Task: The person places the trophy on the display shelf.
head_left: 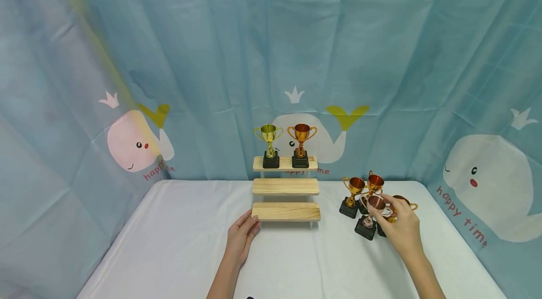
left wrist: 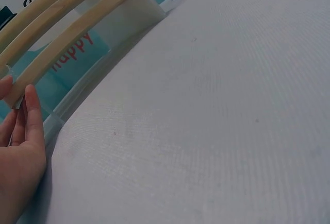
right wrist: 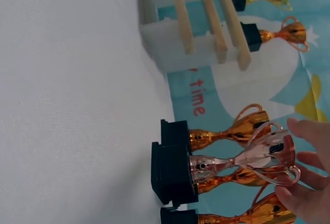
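Note:
My left hand (head_left: 241, 239) holds the left end of the lowest board of a three-step wooden display stand (head_left: 285, 212). In the left wrist view, the thumb lies above the board's end and the fingers below. At the right, my right hand (head_left: 401, 228) pinches a pinkish trophy cup (right wrist: 260, 154) at its bowl and handle. Its black base (head_left: 366, 227) is slightly tilted; whether it touches the table I cannot tell. Orange-gold trophies (head_left: 355, 186) stand close behind it, and another (head_left: 402, 200) is partly hidden by the right hand.
On the top board stand a yellow-gold trophy (head_left: 270, 146) at the left and an orange-gold trophy (head_left: 301, 146) at the right. The middle board (head_left: 285, 186) is bare wood. A white cloth (head_left: 190, 228) covers the table, and a blue whale-print curtain (head_left: 237, 54) hangs behind.

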The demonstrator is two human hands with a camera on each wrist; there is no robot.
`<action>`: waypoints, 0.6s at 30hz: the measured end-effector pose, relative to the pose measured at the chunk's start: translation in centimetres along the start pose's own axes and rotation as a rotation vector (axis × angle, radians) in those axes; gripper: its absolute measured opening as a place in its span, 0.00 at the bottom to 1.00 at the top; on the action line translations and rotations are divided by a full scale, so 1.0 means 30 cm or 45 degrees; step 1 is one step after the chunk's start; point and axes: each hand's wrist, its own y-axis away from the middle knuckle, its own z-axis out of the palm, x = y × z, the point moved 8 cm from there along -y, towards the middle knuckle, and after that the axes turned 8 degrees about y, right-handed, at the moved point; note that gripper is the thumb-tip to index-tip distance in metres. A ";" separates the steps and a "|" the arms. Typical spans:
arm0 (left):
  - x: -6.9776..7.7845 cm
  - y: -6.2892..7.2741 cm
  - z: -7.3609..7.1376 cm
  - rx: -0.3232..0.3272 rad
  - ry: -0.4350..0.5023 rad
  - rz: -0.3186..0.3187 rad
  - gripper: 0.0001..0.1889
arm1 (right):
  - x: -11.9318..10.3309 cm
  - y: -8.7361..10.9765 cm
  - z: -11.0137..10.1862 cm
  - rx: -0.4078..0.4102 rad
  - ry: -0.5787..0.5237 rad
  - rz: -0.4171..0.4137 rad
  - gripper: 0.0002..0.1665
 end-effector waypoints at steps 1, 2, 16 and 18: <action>-0.001 -0.001 0.000 -0.002 0.000 -0.001 0.31 | 0.002 0.001 0.003 -0.004 0.003 0.004 0.31; -0.002 -0.002 0.001 -0.004 0.000 0.001 0.31 | 0.003 0.003 0.006 -0.002 0.003 0.005 0.31; -0.002 -0.004 0.000 0.009 -0.012 -0.003 0.31 | 0.015 0.013 0.049 0.009 -0.012 -0.004 0.34; -0.001 -0.004 0.000 0.010 -0.016 -0.003 0.32 | 0.014 0.011 0.052 0.008 -0.019 -0.005 0.33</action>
